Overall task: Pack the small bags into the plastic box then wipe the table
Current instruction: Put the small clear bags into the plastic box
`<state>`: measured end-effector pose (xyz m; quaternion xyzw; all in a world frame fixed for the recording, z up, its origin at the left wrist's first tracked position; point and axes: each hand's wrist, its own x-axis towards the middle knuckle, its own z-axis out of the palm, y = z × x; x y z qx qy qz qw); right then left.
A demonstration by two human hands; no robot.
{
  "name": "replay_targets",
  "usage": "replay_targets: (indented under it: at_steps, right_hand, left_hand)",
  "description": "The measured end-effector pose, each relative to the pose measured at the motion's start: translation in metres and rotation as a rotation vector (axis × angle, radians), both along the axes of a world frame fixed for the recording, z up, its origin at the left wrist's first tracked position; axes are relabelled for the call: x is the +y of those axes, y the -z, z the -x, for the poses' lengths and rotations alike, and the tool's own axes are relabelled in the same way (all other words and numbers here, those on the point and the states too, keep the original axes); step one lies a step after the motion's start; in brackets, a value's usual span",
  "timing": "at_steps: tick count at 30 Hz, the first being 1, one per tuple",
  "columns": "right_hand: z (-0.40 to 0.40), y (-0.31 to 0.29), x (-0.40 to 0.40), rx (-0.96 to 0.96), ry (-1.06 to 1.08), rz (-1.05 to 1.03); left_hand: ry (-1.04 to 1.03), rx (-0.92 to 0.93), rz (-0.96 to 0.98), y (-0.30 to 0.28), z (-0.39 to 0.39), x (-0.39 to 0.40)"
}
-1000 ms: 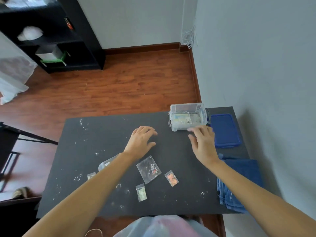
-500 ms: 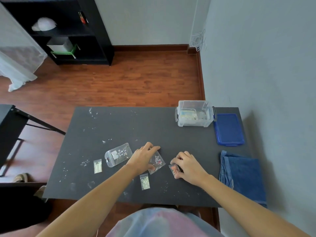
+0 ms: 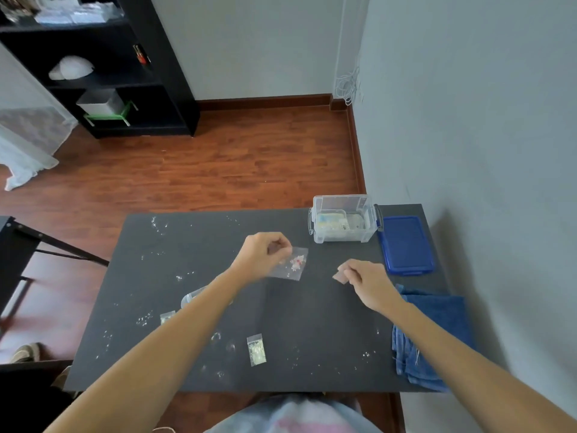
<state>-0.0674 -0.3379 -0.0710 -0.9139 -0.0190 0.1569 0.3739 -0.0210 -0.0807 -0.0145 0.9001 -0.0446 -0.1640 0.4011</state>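
My left hand (image 3: 263, 253) pinches a clear bag of white and red beads (image 3: 293, 265), held above the table. My right hand (image 3: 363, 281) pinches a small orange bag (image 3: 339, 275), also lifted. The open clear plastic box (image 3: 343, 218) stands at the table's far right with a few bags inside, beyond both hands. A small bag of pale beads (image 3: 256, 350) lies near the front edge. Another tiny bag (image 3: 167, 317) and a larger pouch (image 3: 192, 298) lie to the left, partly hidden by my left forearm.
The box's blue lid (image 3: 406, 245) lies right of the box. A folded blue cloth (image 3: 434, 332) sits at the table's right front. White specks dot the black table (image 3: 187, 245). A wall runs close on the right; a black shelf stands far left.
Both hands lifted their bags off the table and moved away from me toward the box. The camera view tilted slightly.
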Motion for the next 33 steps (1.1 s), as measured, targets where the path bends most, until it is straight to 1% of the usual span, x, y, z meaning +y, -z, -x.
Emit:
replay_targets:
  at_steps: [2, 4, 7, 9, 11, 14, 17, 21, 24, 30, 33]
  right_hand:
    - [-0.018, -0.008, -0.014, -0.082, 0.13, 0.027]
    - [-0.034, -0.016, -0.027, -0.153, 0.295, -0.002]
    - [-0.055, -0.025, -0.043, -0.231, 0.538, -0.072]
    - [-0.065, -0.027, -0.049, -0.238, 0.636, -0.11]
    - [-0.073, -0.025, -0.052, -0.212, 0.69, -0.175]
    - [-0.083, -0.021, -0.049, -0.172, 0.691, -0.242]
    - [-0.092, -0.016, -0.04, -0.153, 0.663, -0.272]
    - [-0.1, -0.008, -0.027, -0.057, 0.616, -0.231]
    - [-0.1, -0.003, -0.019, -0.022, 0.566, -0.179]
    - [-0.094, 0.005, -0.016, -0.069, 0.458, -0.035]
    - [-0.085, -0.002, -0.008, -0.209, 0.493, 0.067]
  left_hand:
    - [-0.067, -0.035, 0.065, -0.005, -0.024, -0.018]
    - [-0.155, -0.05, 0.154, -0.006, -0.048, -0.04]
    - [-0.255, -0.008, 0.271, 0.0, -0.078, -0.072]
    - [-0.256, 0.038, 0.252, 0.006, -0.093, -0.089]
    - [-0.241, 0.107, 0.206, 0.017, -0.101, -0.101]
    - [-0.244, 0.152, 0.105, 0.033, -0.104, -0.11]
    - [-0.201, 0.105, 0.034, 0.045, -0.104, -0.113]
    - [-0.172, 0.019, 0.108, 0.05, -0.099, -0.111]
    - [-0.119, -0.037, 0.097, 0.054, -0.094, -0.106]
    - [-0.056, -0.007, 0.124, 0.046, -0.073, -0.086]
    - [-0.093, -0.031, 0.138, 0.033, -0.053, -0.064]
